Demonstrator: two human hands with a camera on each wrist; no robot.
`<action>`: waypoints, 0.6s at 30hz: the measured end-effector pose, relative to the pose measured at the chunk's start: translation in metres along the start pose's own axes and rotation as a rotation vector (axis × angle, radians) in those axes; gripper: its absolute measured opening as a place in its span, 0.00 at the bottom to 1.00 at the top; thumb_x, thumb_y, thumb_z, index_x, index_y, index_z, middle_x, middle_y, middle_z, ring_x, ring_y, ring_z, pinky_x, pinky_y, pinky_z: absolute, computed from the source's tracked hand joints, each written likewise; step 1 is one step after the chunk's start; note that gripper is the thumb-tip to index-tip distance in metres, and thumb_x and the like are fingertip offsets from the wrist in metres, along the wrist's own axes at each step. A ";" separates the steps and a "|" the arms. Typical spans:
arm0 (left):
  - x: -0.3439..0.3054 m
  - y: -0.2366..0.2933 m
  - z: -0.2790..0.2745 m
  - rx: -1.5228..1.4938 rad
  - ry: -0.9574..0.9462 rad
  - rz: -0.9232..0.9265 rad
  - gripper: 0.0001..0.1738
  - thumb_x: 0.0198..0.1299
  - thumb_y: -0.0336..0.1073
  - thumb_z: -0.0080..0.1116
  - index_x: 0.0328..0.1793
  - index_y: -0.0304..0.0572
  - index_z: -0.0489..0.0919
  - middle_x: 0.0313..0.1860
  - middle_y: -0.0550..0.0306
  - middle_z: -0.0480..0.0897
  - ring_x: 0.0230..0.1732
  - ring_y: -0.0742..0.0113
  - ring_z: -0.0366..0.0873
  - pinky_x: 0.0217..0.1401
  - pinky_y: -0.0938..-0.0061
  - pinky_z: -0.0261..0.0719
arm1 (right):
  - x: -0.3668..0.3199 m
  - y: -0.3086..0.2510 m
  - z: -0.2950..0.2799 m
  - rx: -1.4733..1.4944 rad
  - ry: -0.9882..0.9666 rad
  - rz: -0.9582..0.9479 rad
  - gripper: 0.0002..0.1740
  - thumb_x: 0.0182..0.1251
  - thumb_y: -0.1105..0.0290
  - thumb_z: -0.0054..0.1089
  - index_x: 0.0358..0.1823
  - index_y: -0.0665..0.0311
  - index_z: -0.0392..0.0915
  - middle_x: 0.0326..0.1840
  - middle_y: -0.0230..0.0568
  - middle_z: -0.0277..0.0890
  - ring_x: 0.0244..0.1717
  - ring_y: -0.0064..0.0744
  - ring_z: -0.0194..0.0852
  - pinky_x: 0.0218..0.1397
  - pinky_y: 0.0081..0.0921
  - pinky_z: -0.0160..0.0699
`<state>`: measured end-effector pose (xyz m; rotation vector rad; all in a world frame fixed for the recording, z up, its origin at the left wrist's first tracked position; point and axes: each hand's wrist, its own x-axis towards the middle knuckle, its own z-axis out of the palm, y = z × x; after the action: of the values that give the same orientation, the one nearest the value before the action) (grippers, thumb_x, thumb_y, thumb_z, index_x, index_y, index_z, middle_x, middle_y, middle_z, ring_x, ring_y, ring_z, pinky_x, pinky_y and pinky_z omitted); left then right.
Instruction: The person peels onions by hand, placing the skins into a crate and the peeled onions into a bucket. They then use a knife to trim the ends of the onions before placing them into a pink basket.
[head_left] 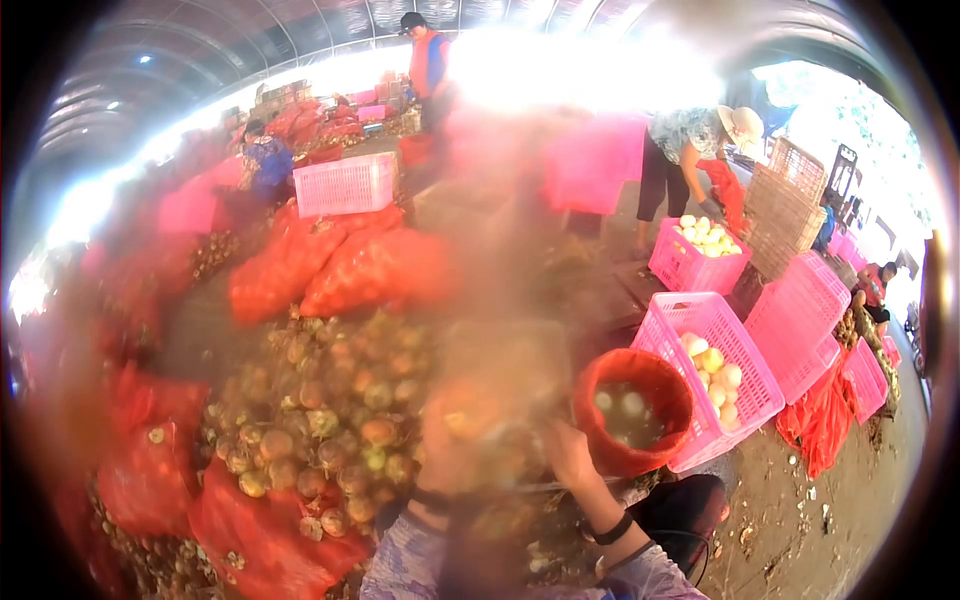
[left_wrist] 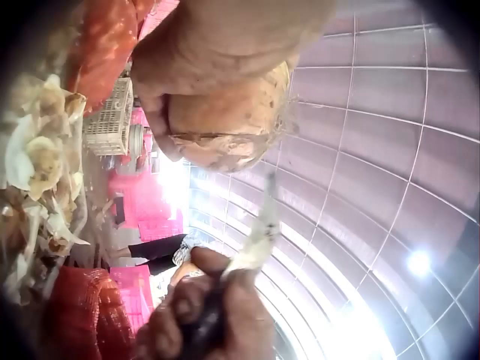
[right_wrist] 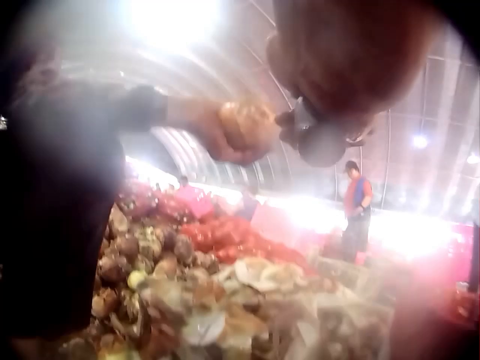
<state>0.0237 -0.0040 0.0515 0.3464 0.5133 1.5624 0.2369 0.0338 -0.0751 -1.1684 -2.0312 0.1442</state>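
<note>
In the left wrist view my left hand grips a brown-skinned onion with torn dry skin and wispy roots on one side. Below it, my right hand holds a knife by its dark handle, the pale blade pointing up toward the onion with a gap between. Both hands are raised over a heap of peelings in the right wrist view. A smear blurs the left hand in the head view, while the right hand is beside a red bucket.
Pale peeled onions lie in the bucket and in a pink crate to its right. Unpeeled onions are heaped at the left among red mesh bags. A person in a hat bends over another crate; someone stands farther back.
</note>
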 end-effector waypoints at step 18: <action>0.027 -0.009 -0.045 0.240 -0.078 -0.027 0.19 0.73 0.40 0.41 0.50 0.36 0.80 0.41 0.51 0.85 0.41 0.59 0.85 0.44 0.65 0.87 | 0.070 -0.096 -0.116 -0.235 -0.449 -0.453 0.13 0.57 0.74 0.59 0.45 0.62 0.78 0.37 0.43 0.75 0.35 0.48 0.80 0.33 0.41 0.80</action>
<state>0.0066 0.0178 0.0067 0.5794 0.6439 1.4576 0.2289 0.0023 0.0873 -0.8262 -2.7197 -0.0670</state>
